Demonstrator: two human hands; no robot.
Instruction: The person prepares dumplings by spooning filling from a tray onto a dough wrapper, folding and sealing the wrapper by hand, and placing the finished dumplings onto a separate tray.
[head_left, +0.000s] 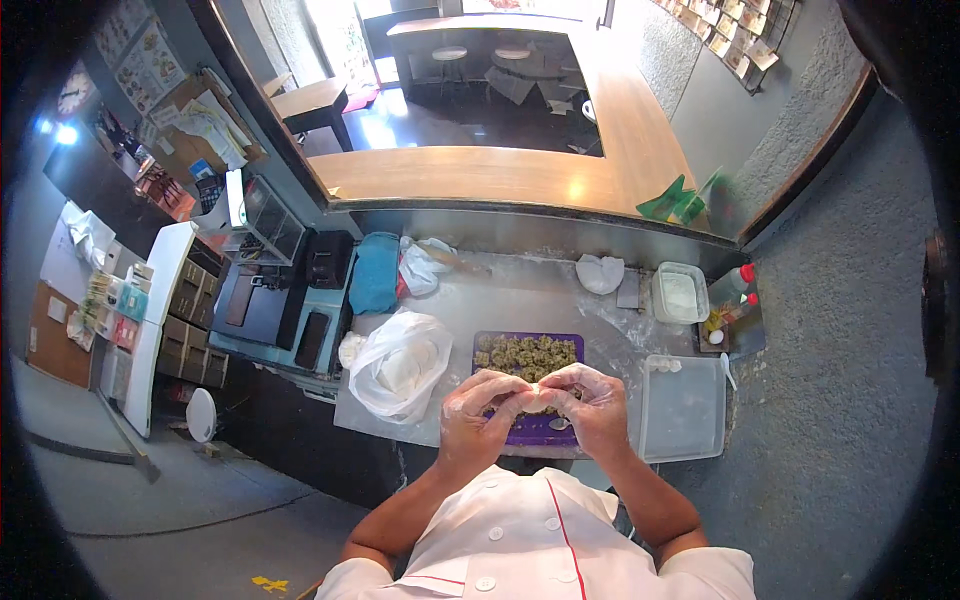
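My left hand (482, 409) and my right hand (595, 405) meet over a purple tray (532, 439), pinching a small piece of white dough (535, 399) between the fingertips. Both hands look dusted with flour. Lumps of greenish-brown filling (529, 354) cover much of the tray, and a spoon (559, 424) lies near its front edge. Left of the tray, an open white plastic bag (401, 367) holds a pale mass that looks like dough. To the right, a translucent plastic container (683, 412) has a few small white pieces (664, 364) along its far edge.
A tub of white powder (679, 296), red-capped bottles (733, 283) and an egg (716, 337) stand at the back right. A white bundle (600, 274) lies on the floury metal worktop (517, 292). A blue cloth (376, 272) lies back left, beside a phone (312, 340).
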